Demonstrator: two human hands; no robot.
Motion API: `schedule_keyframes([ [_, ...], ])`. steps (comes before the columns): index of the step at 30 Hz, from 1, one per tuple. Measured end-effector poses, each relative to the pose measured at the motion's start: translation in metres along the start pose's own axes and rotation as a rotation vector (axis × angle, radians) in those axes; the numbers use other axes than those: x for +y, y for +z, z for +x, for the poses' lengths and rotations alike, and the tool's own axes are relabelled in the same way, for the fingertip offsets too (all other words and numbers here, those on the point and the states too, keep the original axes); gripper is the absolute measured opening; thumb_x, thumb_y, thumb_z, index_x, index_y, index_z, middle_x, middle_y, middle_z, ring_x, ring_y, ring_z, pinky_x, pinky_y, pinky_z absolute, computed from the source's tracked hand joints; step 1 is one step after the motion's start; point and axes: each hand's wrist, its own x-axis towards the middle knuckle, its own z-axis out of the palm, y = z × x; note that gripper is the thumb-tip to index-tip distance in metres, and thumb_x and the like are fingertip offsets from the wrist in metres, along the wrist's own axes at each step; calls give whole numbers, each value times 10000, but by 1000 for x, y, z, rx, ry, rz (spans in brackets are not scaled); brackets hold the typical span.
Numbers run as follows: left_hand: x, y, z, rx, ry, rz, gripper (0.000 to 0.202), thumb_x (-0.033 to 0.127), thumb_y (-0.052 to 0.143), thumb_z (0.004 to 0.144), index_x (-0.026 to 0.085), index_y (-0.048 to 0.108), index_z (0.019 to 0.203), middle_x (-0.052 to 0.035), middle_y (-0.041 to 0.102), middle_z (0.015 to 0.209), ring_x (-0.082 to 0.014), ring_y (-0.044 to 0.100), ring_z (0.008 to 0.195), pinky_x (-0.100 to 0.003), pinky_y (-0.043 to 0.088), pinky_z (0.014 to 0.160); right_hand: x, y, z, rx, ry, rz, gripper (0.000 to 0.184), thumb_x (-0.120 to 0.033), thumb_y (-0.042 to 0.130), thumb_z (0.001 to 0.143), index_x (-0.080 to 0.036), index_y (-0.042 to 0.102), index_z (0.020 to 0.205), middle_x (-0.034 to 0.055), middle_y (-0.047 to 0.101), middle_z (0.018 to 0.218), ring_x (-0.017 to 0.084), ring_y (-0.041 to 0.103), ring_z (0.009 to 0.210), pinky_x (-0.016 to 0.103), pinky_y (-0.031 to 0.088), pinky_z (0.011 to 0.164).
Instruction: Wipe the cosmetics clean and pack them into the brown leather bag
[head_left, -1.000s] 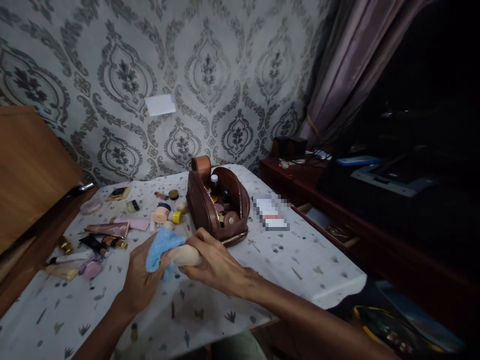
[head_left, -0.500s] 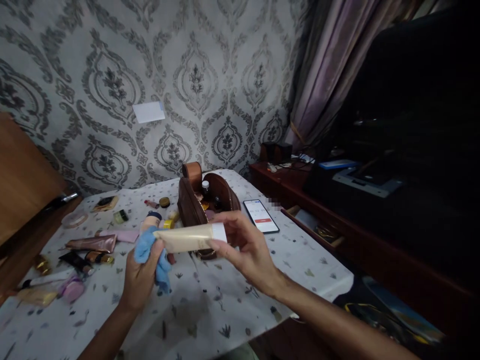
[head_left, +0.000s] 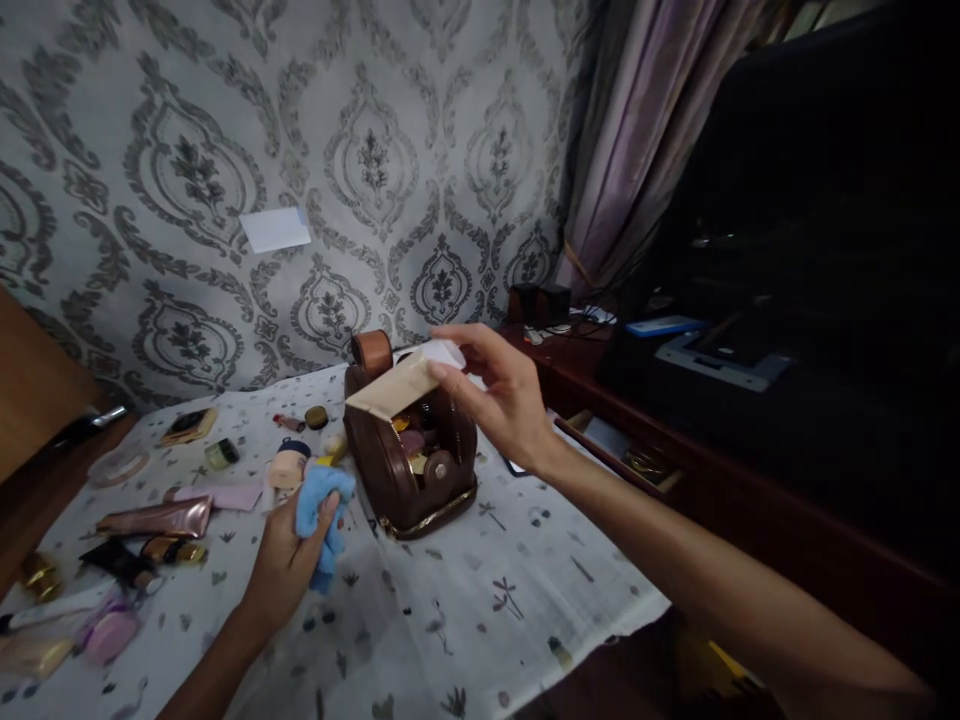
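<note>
My right hand pinches a cream-coloured squeeze tube by its white cap end. The tube slants over the open mouth of a brown cosmetic bag, its flat end pointing left and down. Inside the bag several small items show, partly hidden by the tube. My left hand is closed on a crumpled blue cloth, left of the bag and just above the table. Close to that hand stands a beige jar with a dark lid.
Several cosmetics lie on the left, among them a rose-gold tube, a black tube and a purple round item. A phone is mostly hidden behind my right hand. An open drawer juts out at the right.
My right hand has carried the tube away from the cloth, up and over the bag, tilting it. My left hand stays low with the cloth. The view has shifted slightly right.
</note>
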Motion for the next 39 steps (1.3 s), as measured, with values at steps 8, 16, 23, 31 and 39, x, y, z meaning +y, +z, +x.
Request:
schedule_keyframes([
  [8, -31, 7, -6, -130, 96, 112, 365, 482, 522, 889, 203, 578, 660, 14, 576, 535, -154, 554, 485, -243, 472, 496, 40, 5, 35, -283, -12, -610, 330, -259, 485, 978, -162, 527, 1290, 96, 583, 1160, 216, 596, 986, 315, 473, 849],
  [16, -43, 13, -5, -161, 90, 126, 423, 533, 530, 873, 212, 518, 599, 25, 524, 518, -145, 498, 476, -238, 442, 498, 65, 36, 49, -595, 108, -870, 279, -290, 561, 960, -153, 556, 1203, 133, 645, 1133, 247, 641, 987, 310, 452, 825],
  [23, -50, 15, -6, -229, 51, 84, 396, 502, 549, 879, 216, 506, 608, 24, 528, 518, -147, 493, 487, -237, 443, 503, 79, 56, 51, -730, 118, -921, 334, -214, 565, 934, -111, 526, 1250, 184, 659, 1171, 284, 643, 1060, 341, 480, 857],
  [31, -46, 17, -5, -259, 59, 100, 392, 476, 520, 895, 221, 483, 601, 22, 528, 512, -149, 503, 477, -243, 446, 511, 86, 62, 61, -787, 141, -936, 360, -140, 598, 886, -65, 553, 1235, 207, 641, 1200, 283, 645, 1085, 329, 498, 880],
  [39, -55, 20, -4, -269, 114, 130, 395, 453, 499, 914, 215, 454, 602, 33, 492, 524, -126, 458, 477, -231, 434, 513, 91, 63, 64, -807, 121, -949, 347, -139, 602, 874, -93, 566, 1216, 191, 645, 1203, 285, 617, 1122, 360, 484, 924],
])
